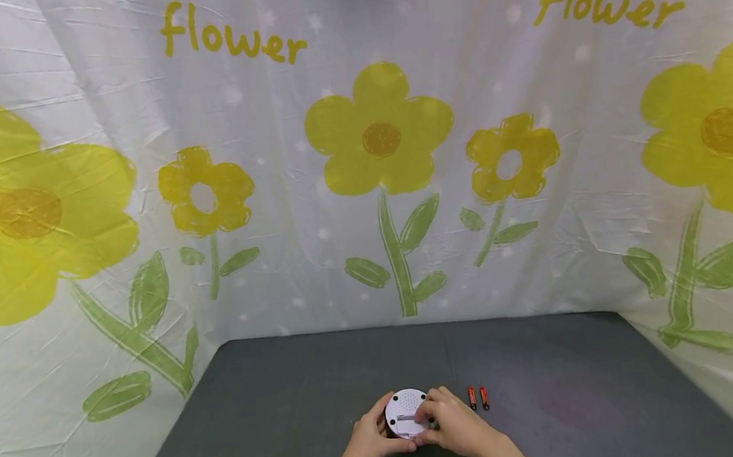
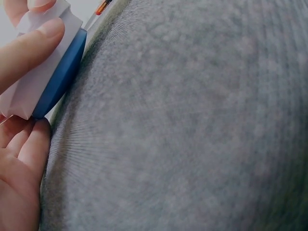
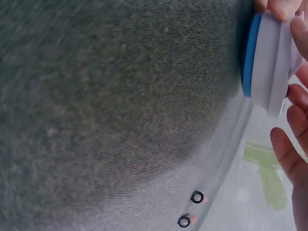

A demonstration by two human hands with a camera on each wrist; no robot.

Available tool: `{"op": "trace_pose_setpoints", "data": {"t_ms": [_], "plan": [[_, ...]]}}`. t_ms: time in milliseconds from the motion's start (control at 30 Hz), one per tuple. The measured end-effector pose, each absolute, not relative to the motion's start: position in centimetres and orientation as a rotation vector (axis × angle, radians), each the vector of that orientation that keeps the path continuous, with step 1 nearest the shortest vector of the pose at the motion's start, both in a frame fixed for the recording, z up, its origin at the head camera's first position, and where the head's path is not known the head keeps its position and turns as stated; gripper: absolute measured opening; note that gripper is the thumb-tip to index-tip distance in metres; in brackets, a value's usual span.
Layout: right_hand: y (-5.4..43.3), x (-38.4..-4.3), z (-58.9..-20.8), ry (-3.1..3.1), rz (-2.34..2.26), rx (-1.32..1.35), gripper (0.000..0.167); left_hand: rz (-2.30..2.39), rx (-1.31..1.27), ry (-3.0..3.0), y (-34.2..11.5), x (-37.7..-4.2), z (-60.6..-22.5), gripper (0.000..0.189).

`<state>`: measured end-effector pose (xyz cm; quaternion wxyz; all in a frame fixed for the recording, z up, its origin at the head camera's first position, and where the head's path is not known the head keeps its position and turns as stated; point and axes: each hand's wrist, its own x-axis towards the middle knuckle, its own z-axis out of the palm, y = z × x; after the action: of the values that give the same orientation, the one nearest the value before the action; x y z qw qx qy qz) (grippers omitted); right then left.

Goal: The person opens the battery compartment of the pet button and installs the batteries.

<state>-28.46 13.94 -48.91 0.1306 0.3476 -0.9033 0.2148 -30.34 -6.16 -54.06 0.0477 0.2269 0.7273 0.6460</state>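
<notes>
A round white device (image 1: 405,403) lies face down on the dark table, its underside up, with small speaker holes, black feet and a long slot like a battery compartment. Its other face is blue, seen as a blue edge (image 2: 62,77) in the left wrist view. My left hand (image 1: 368,438) grips the device's left side, thumb at the near rim. My right hand (image 1: 458,423) holds its right side, with curled fingers over the slot and the thumb at the near rim. Those fingers partly cover the slot.
Two red-and-black batteries, a left one (image 1: 472,398) and a right one (image 1: 484,398), stand or lie side by side just right of my right hand. The grey table (image 1: 277,397) meets a white curtain (image 1: 296,267) printed with yellow flowers at the back and sides.
</notes>
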Motion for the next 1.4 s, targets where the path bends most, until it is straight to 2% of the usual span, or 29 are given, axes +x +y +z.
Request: {"op": "trace_pose_setpoints", "data": {"t_ms": [367,967,1400], "plan": [[13.4,-28.1,-47.6,-2.754,0.694,0.944,0.025,1.996,0.679,2.166,-6.1,-30.5,-54.2,0.096],[13.3,-28.0,-47.9,-2.750,0.730,0.890,0.027,2.007,0.702,2.148,-6.0,-30.4,-54.3,0.095],[16.3,-27.8,-48.2,-2.683,0.891,0.751,0.034,2.015,0.731,2.226,-5.8,-30.3,-54.4,0.093]]}}
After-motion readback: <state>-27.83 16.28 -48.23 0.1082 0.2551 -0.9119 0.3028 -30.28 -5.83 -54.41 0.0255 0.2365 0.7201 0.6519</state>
